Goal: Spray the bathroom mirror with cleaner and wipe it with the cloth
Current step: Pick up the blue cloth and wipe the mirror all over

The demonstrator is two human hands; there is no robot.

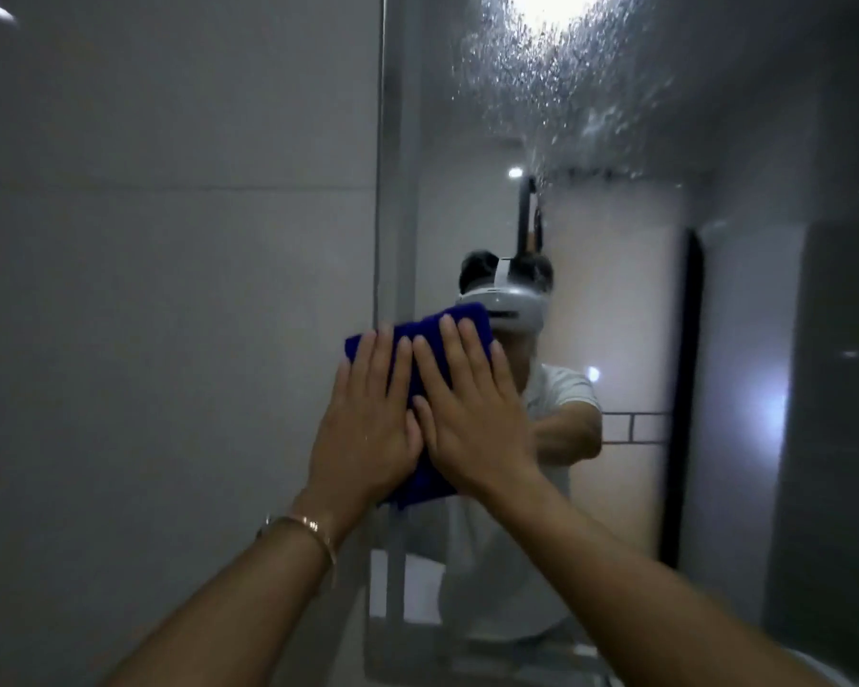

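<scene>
A dark blue cloth (467, 322) lies flat against the bathroom mirror (631, 300), close to the mirror's left edge. My left hand (368, 423) and my right hand (472, 419) both press on it, palms flat, fingers together and pointing up, side by side. A patch of spray droplets (556, 76) covers the glass high above the cloth. No spray bottle is in view. The cloth's middle is hidden under my hands.
A grey tiled wall (169, 290) fills the left half of the view, meeting the mirror at a vertical edge (380, 190). The mirror reflects a person with a headset, a dark door frame (688, 389) and a bright ceiling light.
</scene>
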